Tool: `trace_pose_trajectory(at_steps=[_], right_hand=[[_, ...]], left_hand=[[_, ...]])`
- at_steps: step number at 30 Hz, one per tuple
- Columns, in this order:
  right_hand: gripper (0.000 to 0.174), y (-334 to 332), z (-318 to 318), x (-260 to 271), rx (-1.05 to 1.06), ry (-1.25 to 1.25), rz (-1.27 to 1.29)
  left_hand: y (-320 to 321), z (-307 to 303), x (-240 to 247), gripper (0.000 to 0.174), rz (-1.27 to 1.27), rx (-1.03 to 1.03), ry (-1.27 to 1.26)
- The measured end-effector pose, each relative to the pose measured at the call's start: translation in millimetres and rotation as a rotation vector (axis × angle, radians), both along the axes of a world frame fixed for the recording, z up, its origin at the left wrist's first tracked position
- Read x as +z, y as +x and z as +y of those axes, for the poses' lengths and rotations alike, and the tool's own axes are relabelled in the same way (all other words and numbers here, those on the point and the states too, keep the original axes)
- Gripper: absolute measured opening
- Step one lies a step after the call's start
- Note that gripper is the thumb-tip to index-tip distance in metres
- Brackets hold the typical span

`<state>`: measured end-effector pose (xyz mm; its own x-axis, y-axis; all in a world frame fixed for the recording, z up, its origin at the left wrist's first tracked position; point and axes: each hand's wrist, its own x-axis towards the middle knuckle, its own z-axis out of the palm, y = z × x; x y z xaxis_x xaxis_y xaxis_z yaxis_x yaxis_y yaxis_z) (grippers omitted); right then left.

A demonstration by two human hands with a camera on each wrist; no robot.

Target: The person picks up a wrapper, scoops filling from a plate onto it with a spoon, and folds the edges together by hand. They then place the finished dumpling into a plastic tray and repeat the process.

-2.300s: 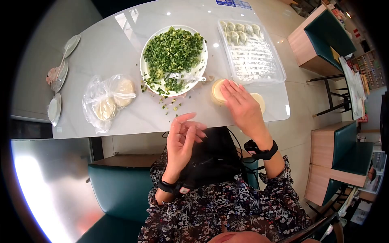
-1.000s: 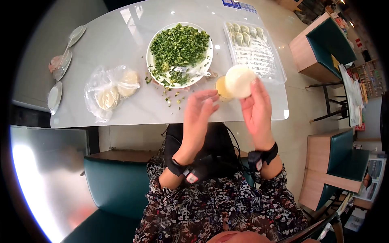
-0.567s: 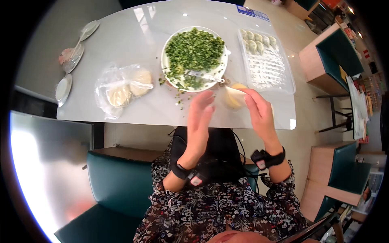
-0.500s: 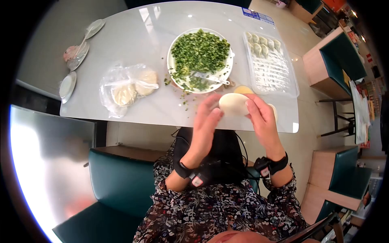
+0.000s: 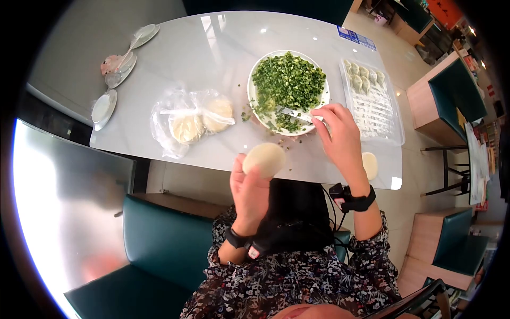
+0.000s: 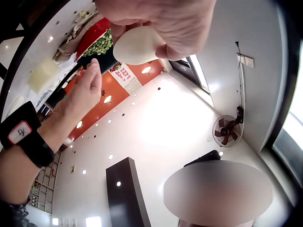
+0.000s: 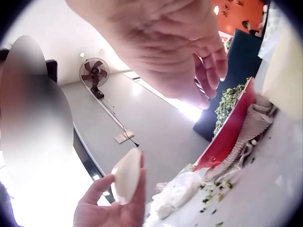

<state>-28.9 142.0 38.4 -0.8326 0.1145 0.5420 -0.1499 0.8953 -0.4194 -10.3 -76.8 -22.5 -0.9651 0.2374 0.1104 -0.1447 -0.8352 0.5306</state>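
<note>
My left hand (image 5: pixel 249 194) holds a round dumpling wrapper (image 5: pixel 264 160) by its edge, fingers beneath and thumb on top, in front of the table edge. My right hand (image 5: pixel 340 135) reaches over the plate's near right rim, thumb and index finger at the handle end of a flat filling spatula (image 5: pixel 291 112); I cannot tell whether they pinch it. The spatula lies on chopped green filling (image 5: pixel 289 80) heaped on a white plate (image 5: pixel 256 114). In the right wrist view the right hand's fingers (image 7: pixel 215 71) are curled, and the wrapper shows in the left hand.
A clear tray (image 5: pixel 396 119) with floured lines and several finished dumplings (image 5: pixel 357 84) stands at the right. Another wrapper (image 5: pixel 369 166) lies near the front right corner. Bagged dough (image 5: pixel 186 127) sits at the left, with small dishes (image 5: pixel 103 109) beyond. Filling scraps (image 5: pixel 245 116) lie beside the plate.
The right hand took a wrapper off the stack and passed it to the left hand. The left hand has drawn back with it, while the right hand has moved to the spatula handle.
</note>
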Motion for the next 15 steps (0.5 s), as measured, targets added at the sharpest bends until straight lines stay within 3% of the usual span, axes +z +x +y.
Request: trace_pose_trajectory(at_steps=[4,11,15], right_hand=[[0.011,-22.2,-1.5,-14.9,-0.071,0.211,-0.062],[0.010,-26.0,-11.6,-1.8,-0.057,0.083,-0.153],[0.008,-28.6,-16.7,12.1,-0.144,0.089,-0.067]], left_hand=[[-9.2,-20.4,15.2,0.039,-0.138,0.070,-0.095],[-21.1,-35.3,21.8,0.045,-0.263,0.118,-0.104],[-26.6,-40.1,20.2,0.045,-0.317,0.082,-0.030]])
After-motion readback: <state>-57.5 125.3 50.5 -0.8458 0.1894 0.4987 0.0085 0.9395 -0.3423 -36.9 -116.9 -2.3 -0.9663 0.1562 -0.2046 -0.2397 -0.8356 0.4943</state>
